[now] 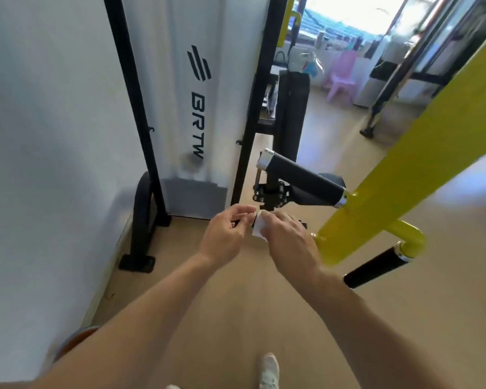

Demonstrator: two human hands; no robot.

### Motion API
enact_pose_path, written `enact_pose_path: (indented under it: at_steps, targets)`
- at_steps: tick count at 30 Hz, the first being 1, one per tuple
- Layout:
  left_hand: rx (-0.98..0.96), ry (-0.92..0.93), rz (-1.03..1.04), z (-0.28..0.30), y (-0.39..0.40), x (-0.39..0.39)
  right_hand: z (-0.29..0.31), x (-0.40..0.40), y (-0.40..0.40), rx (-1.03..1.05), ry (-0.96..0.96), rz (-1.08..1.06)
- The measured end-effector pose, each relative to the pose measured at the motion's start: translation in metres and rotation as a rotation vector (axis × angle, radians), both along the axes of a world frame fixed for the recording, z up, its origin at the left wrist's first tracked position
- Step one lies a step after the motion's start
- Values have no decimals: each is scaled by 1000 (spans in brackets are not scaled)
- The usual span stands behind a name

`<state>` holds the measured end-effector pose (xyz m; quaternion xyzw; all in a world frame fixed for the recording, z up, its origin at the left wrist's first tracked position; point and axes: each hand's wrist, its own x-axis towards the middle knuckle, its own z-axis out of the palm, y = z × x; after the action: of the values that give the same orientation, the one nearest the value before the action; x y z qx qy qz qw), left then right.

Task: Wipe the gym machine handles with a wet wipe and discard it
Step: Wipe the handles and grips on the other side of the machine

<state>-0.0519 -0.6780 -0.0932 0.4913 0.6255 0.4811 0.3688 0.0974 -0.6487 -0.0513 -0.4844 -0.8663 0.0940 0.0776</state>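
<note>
Beige gym floor, white panel behind. Both hands meet low: left hand (227,231) and right hand (285,234) pinch wet wipe (259,227) between them. Upper handle (303,178) just above, long axis running right-down; right hand nearer. Lower handle (376,267) further right.

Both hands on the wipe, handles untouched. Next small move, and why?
Probably finish unfolding the wet wipe, then carry it up to the upper black handle. The left hand and right hand pinch the small white wipe between them, below and apart from that handle; the lower black handle sits further right.
</note>
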Motion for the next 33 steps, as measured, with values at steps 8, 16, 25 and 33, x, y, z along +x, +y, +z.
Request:
enact_pose_path:
  at_steps: [8,16,25,33]
  targets:
    - [126,-65,19,-14,7,-4,13,11,5,84,-695,-172]
    - [171,-36,65,-20,7,-1,4,-11,9,8,-306,60]
    - [135,-95,79,-17,10,3,14,-6,30,-92,-281,158]
    - [121,-72,53,-17,14,-1,12,7,21,113,-566,22]
